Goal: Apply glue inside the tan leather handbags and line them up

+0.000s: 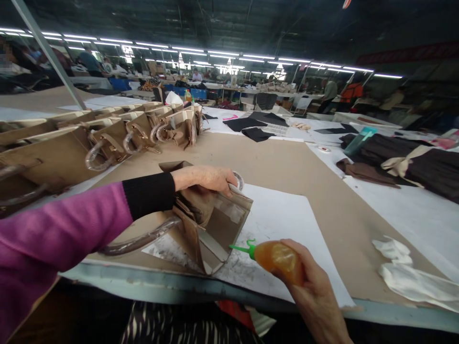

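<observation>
The left hand is closed over the top edge of a tan bag, so it is gripping the bag. A pink sleeve with a black cuff runs back from that hand. The bag lies on its side on a white sheet, near the front of the bench, and its open inside shows. Its long side runs away from the person and leans to the right. A dark handle sticks out to the left, below the arm. The right hand is closed around an orange bottle and is the hand nearer the bag's low end. The bottle lies on its side, and its green tip points left at the bag, just beside it but not touching. More bags stand in a row on the left. White rags lie on the right, and dark cloth lies past them. Other people work far off.
</observation>
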A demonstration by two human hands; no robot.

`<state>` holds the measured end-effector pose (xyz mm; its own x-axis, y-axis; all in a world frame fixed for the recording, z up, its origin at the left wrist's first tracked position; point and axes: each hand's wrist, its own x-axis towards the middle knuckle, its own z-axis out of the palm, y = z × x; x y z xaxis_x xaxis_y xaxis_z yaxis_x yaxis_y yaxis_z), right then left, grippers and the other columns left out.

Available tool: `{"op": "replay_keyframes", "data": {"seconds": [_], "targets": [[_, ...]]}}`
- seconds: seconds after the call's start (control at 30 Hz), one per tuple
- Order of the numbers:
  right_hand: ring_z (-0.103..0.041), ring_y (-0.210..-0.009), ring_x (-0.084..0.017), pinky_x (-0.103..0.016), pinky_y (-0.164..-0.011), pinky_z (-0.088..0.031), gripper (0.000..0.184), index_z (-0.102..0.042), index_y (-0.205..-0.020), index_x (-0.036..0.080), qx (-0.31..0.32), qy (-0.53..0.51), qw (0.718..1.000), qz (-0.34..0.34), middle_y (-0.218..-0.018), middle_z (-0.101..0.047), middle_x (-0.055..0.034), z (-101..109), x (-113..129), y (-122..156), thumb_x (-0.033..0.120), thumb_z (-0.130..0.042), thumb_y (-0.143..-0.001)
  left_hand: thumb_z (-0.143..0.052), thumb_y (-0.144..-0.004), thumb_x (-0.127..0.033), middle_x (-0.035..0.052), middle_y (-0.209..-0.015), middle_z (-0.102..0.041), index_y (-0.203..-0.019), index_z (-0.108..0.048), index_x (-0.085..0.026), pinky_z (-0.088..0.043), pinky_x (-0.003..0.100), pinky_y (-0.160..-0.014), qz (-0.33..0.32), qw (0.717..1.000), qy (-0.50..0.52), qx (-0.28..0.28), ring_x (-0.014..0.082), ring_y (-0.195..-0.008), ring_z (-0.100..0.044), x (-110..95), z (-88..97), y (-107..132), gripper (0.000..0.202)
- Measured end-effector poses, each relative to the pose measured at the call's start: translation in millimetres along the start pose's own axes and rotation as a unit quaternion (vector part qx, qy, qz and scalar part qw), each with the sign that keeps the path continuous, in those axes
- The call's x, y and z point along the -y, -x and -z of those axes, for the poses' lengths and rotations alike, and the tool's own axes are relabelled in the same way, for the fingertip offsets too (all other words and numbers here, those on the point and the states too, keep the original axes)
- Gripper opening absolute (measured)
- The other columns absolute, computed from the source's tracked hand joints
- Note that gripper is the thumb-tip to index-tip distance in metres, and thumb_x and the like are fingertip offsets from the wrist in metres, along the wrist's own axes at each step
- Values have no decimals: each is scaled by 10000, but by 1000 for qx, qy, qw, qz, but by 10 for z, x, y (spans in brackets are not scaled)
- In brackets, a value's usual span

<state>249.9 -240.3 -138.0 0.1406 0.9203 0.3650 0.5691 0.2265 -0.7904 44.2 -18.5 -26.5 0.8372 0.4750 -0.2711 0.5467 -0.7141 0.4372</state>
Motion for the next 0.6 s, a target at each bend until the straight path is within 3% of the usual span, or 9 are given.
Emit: {"op": "replay_keyframes", "data": {"seconds": [0.17, 0.33, 0.47, 0.6], "targets": [[-639, -830, -189, -213, -720, -544, 340, -579, -1093, 264, 12, -17, 999, -32, -983, -657, 4, -83, -98, 124, 347, -696, -785, -572, -741, -188, -41, -704, -600, -834, -676, -170, -355, 182, -592, 13, 1000, -17, 2, 104, -670, -509, -72, -37, 88, 140], [-632, -836, -206, -242, -742, -541, 380, -587, -1089, 249, 26, -50, 992, -110, -987, -656, -9, -112, -196, 236, 388, -711, -757, -526, -760, -144, -33, -749, -613, -847, -653, -179, -358, 180, -603, 1, 1000, -25, -11, 106, -698, -513, -189, -142, 284, 158], [-615, -878, -234, -297, -784, -530, 435, -566, -1108, 242, 31, -103, 977, -183, -1000, -643, -27, -145, -290, 295, 434, -714, -747, -495, -782, -122, -6, -846, -626, -924, -625, -203, -380, 215, -653, 6, 996, -74, -56, 129, -746, -541, -275, -283, 497, 209], [-607, -911, -275, -361, -748, -554, 473, -544, -1111, 237, 48, -181, 950, -248, -1012, -637, -47, -177, -309, 303, 438, -731, -725, -536, -830, -223, 35, -906, -614, -1001, -590, -205, -415, 264, -707, 38, 986, -145, -68, 177, -812, -565, -345, -444, 713, 180]]}}
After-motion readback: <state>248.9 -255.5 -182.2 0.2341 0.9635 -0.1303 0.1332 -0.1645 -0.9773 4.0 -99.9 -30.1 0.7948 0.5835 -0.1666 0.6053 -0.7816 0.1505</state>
